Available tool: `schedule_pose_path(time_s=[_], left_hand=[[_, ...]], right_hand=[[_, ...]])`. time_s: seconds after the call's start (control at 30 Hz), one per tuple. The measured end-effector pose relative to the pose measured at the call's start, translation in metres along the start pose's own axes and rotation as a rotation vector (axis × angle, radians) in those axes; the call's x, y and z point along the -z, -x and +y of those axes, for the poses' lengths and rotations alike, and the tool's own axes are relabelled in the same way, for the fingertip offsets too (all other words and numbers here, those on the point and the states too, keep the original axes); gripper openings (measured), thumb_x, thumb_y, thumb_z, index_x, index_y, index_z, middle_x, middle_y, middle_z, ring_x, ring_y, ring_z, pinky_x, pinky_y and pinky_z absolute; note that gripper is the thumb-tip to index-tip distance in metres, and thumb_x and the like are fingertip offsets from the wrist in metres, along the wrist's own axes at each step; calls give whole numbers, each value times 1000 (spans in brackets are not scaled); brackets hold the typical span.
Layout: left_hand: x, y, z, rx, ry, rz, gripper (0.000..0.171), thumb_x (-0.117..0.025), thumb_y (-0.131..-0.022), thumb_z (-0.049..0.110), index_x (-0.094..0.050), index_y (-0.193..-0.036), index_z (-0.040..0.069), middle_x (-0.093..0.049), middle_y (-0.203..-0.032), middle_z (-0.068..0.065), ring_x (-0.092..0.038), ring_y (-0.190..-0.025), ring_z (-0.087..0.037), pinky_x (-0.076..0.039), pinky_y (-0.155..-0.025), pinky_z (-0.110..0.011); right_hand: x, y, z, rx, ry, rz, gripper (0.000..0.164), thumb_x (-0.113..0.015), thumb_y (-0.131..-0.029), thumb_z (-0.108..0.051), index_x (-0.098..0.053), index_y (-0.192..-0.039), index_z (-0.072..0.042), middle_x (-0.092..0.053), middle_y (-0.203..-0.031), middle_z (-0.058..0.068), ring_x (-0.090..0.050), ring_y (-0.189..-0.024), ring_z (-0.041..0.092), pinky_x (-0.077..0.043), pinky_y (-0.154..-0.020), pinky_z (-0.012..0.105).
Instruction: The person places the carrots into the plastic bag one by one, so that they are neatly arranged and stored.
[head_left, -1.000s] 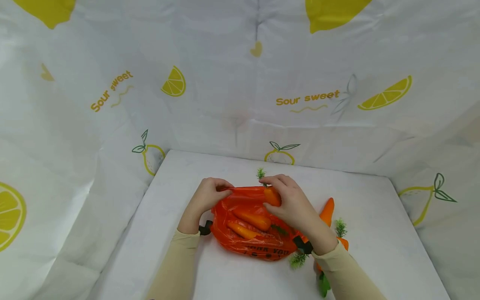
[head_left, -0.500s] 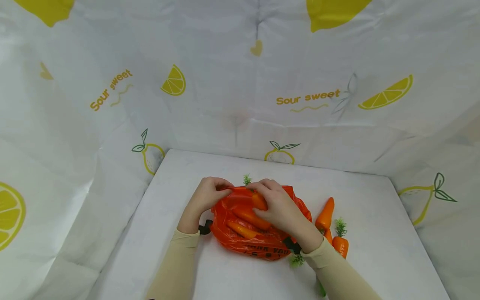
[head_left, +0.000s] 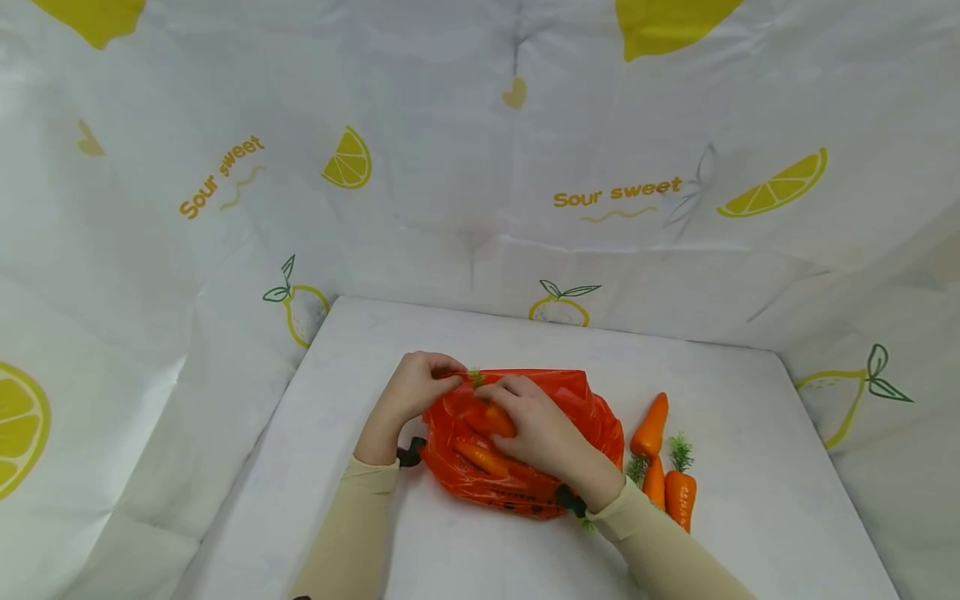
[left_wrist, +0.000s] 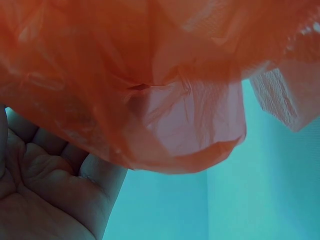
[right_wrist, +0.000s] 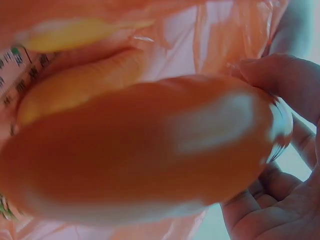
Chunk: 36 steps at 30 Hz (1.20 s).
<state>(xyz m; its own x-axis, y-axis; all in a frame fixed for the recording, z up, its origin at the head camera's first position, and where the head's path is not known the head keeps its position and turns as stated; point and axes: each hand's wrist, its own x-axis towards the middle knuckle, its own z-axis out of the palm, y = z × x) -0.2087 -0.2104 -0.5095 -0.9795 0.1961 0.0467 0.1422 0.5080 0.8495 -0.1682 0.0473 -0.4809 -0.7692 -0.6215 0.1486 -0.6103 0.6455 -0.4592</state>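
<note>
Left hand (head_left: 416,387) pinches the bag (head_left: 555,385) by its edge, right hand (head_left: 536,421) grips a carrot (head_left: 500,421) between both hands at the mouth, so I'd hold that edge taut and lower gently, leaves (head_left: 477,377) untangled.

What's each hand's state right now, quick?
Left hand: closed, pinching the red bag at its rim.
Right hand: closed, holding a carrot by its leafy end.

White table (head_left: 750,425) beneath red bag (head_left: 558,390), carrots (head_left: 681,493)
</note>
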Motion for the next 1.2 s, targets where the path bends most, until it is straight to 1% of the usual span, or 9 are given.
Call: schedule_pose_path(time_s=[0.2, 0.37, 0.5, 0.6, 0.8, 0.9, 1.03, 1.2], left_hand=[[0, 0, 1, 3, 4, -7, 12, -80, -103, 16, -88, -112, 18, -84, -111, 1, -76, -104, -19, -65, -96, -44], [0, 0, 0, 7, 1, -2, 13, -79, -103, 15, -88, -113, 17, -84, -110, 1, -76, -104, -19, -65, -95, -44], [-1, 1, 0, 8, -6, 0, 13, -80, -103, 15, -88, -113, 17, -84, -110, 1, -76, -103, -20, -65, -94, -45], [-1, 1, 1, 3, -11, 1, 13, -80, -103, 16, -88, -114, 16, -84, -111, 0, -76, -103, -20, -65, -95, -45], [0, 0, 1, 7, -10, -2, 14, -79, -104, 16, -88, -115, 16, -84, -111, 0, -76, -104, -19, -65, -95, -45], [0, 0, 2, 12, -8, -3, 14, -79, -104, 17, -88, -115, 16, -84, -111, 0, -76, -104, -19, -65, -95, -45], [0, 0, 2, 17, -4, -5, 14, -79, -104, 17, -88, -115, 16, -84, -111, 0, -76, -104, -19, -65, -95, -44], [0, 0, 3, 21, 0, -1, 13, -79, -104, 18, -88, -114, 17, -84, -112, 1, -76, -104, -19, -65, -94, -44]], right_hand=[[-10, 2, 0, 6, -4, -21, 61, -94, -91, -18, -70, -147, -24, -65, -136, -1, -62, -126, 20, -64, -104, 41], [-17, 2, 0, 22, -9, -45, 58, -93, -92, -18, -70, -146, -23, -66, -136, 1, -62, -126, 21, -64, -105, 43], [-23, 2, 2, 7, -7, -88, 58, -92, -93, -17, -70, -146, -22, -66, -137, 1, -61, -127, 21, -63, -108, 44], [-29, 2, 4, -3, 5, -108, 58, -92, -93, -18, -70, -147, -24, -66, -138, 0, -61, -127, 20, -63, -107, 44], [-39, 1, 9, -17, 25, -117, 59, -94, -93, -22, -69, -147, -25, -66, -139, 1, -62, -127, 21, -64, -106, 48], [-42, 2, 11, -21, 22, -114, 57, -93, -93, -24, -70, -145, -25, -67, -138, 0, -63, -126, 21, -64, -105, 47], [-44, 1, 12, -31, 9, -116, 54, -91, -96, -26, -69, -145, -25, -68, -137, 0, -63, -125, 20, -64, -105, 46], [-44, 1, 12, -48, -6, -134, 54, -89, -97, -27, -68, -147, -26, -69, -138, 0, -64, -126, 21, -63, -107, 48]])
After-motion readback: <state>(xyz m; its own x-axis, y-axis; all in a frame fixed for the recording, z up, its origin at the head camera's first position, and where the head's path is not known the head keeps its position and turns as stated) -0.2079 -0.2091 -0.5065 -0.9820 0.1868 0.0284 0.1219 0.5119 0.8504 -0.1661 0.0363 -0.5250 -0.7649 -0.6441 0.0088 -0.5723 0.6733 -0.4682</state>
